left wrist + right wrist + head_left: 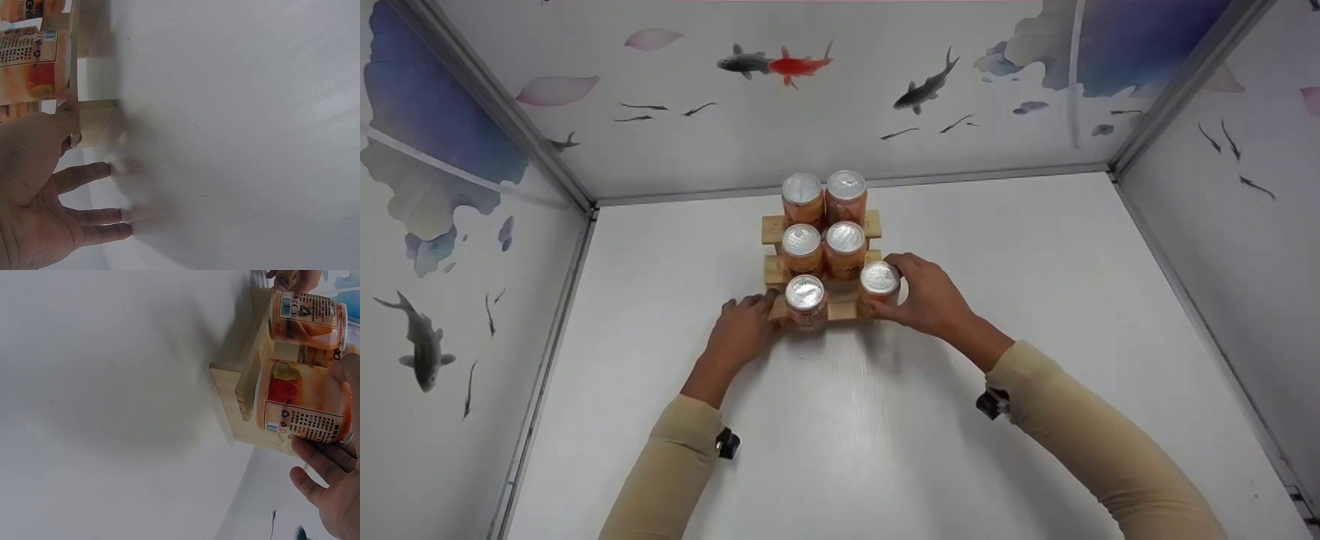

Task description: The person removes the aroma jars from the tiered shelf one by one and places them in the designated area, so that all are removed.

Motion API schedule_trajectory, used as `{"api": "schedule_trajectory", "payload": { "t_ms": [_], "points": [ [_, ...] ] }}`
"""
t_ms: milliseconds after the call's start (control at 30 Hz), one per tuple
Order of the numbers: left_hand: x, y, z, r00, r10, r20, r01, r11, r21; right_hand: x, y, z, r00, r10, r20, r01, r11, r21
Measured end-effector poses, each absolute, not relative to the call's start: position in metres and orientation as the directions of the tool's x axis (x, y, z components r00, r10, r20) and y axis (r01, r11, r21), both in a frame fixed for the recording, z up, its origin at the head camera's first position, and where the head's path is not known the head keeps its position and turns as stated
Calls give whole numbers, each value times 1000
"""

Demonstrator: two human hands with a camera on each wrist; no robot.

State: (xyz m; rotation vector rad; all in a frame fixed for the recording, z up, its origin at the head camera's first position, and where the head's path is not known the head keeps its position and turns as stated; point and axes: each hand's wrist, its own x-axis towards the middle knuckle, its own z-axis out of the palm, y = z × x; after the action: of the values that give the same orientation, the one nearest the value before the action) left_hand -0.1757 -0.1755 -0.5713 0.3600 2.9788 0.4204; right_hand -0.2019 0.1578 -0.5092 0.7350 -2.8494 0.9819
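Note:
A stepped wooden rack carries orange cans with silver lids in rows of two on its back and middle tiers. One can stands on the front tier at the left. My right hand grips another can between thumb and fingers at the right end of that tier; whether its base rests on the wood cannot be told. With thumb and forefinger, my left hand pinches the left end of the rack's front board. Its other fingers reach down straight to the table.
The rack stands on a white table near the back wall, which has painted fish. Printed side panels rise at left and right. Small black devices sit at both wrists.

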Motion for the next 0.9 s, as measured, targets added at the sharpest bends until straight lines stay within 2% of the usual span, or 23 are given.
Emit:
{"api": "schedule_trajectory", "payload": {
  "t_ms": [367, 600, 800, 900],
  "points": [
    [-176, -174, -570, -960, 278, -41, 260, 934, 244, -210, 186, -511, -899, -396, 189, -424, 674, -605],
    [-176, -175, -571, -965, 248, -91, 213, 934, 288, -217, 202, -517, -920, -350, 175, -381, 703, -601],
    [-177, -175, -573, -964, 251, -89, 225, 947, 229, -225, 212, -524, -940, -307, 148, -332, 733, -594],
    [-177, -174, -573, -965, 246, -88, 219, 945, 244, -228, 216, -529, -947, -290, 137, -313, 744, -591]
  ]
}}
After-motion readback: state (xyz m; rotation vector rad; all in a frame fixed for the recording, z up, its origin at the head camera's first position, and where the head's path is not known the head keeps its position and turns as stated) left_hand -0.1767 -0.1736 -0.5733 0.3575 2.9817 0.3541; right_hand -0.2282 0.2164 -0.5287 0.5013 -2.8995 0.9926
